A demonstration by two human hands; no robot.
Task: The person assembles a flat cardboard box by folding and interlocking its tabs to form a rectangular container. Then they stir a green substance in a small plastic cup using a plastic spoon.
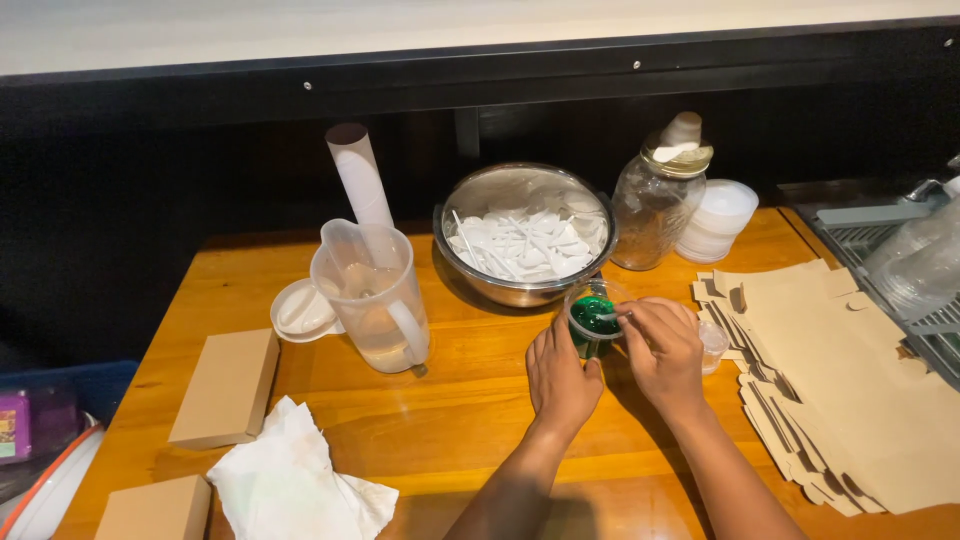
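Green liquid fills the small clear cup (594,318) that our left hand (560,378) steadies from the side, fingers curled against it, in front of the steel bowl of white plastic spoons (527,235). Our right hand (664,352) pinches a thin white stick (608,316) over the cup's mouth, so we judge the stirring or portioning step is in hand; the next move calls for a steady cup and a lid. Flat tan box blanks (840,380) lie stacked to the right, two folded tan boxes (226,388) to the left, and a stack of white lids (718,218) behind the glass jar (655,200).
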